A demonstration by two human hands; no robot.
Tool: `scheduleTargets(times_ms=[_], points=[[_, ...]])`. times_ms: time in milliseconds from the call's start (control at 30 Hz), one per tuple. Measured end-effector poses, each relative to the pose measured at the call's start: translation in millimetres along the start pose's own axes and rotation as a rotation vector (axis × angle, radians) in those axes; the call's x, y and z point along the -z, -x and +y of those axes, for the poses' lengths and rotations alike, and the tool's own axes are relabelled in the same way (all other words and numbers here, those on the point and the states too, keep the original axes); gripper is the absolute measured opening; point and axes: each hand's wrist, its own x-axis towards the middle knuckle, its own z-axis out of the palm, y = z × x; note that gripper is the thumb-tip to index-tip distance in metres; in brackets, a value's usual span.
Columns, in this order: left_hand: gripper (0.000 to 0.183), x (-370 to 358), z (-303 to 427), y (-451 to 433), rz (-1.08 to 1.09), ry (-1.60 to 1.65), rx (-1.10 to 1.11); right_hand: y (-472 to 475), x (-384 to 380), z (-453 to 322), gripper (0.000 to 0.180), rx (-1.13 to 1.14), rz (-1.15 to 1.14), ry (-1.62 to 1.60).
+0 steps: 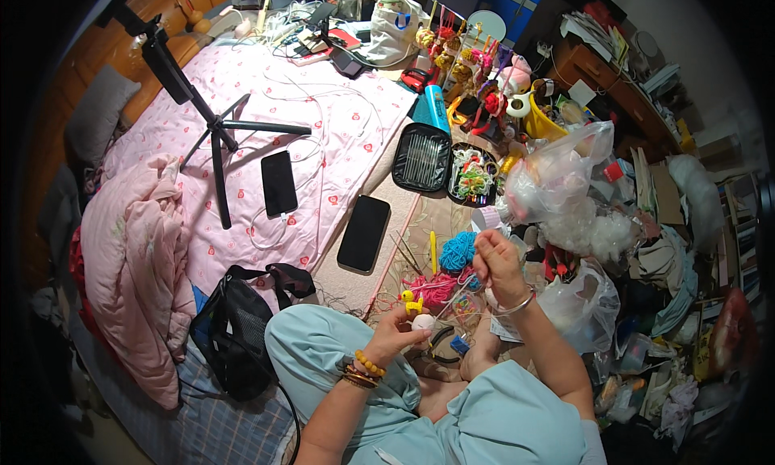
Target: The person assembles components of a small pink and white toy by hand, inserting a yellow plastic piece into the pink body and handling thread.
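My left hand (395,332) holds a small whitish ball-shaped piece (423,323), seemingly crocheted, between thumb and fingers. A little yellow figure (413,303) rises at its upper edge; whether the two are joined cannot be made out. From the piece a pale strand of yarn (449,303) runs up to my raised right hand (499,266), whose fingers are closed on it. Any needle in those fingers is hidden. Just beyond lie a blue yarn ball (458,252) and pink yarn (431,290). Black-handled pliers (444,346) and a small blue object (459,344) rest below the right forearm.
A yellow crochet hook (433,253) lies near thin needles (407,253). Farther off are an opened black needle case (422,158), a phone (364,234), another phone (280,184) and a tripod (218,126). Plastic bags (575,304) crowd the right; a black bag (233,332) sits left.
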Motion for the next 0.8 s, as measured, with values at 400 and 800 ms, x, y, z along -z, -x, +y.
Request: scheduleTargets(times_ms=[400,800], points=[[0.042,-0.5,4.5,0.8,-0.022,0.052,0.047,-7.4,26.1,-38.8,0.013,0.288,0.171,-0.092],[0.041,2.3,1.2,0.2,-0.030,0.055,0.044,-3.7,37.3,-59.9,0.010,0.397,0.204,-0.103]])
